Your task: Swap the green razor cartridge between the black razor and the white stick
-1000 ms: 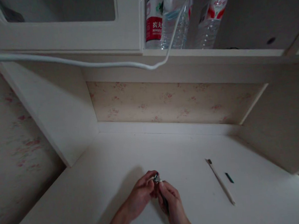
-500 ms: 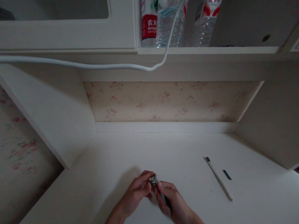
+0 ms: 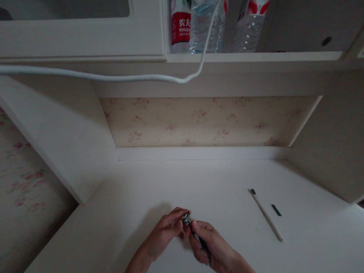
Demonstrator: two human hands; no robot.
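Left hand [image 3: 164, 234]: fingertips are pinching a small shiny piece [image 3: 186, 219], lower centre.
Right hand [image 3: 212, 243]: fingers are curling closed around a slim dark object [image 3: 199, 238] beside that piece.
Tabletop [image 3: 228, 179]: a pale stick [image 3: 266, 216] and dark strip [image 3: 276, 210] are lying apart, lower right.
Progress: handling is seemingly underway, both pieces not yet set down; whether they are joining, I cannot tell.

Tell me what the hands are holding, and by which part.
A slim dark object: the right hand grips its shaft, while the left hand pinches its shiny end. Its exact identity can't be told.
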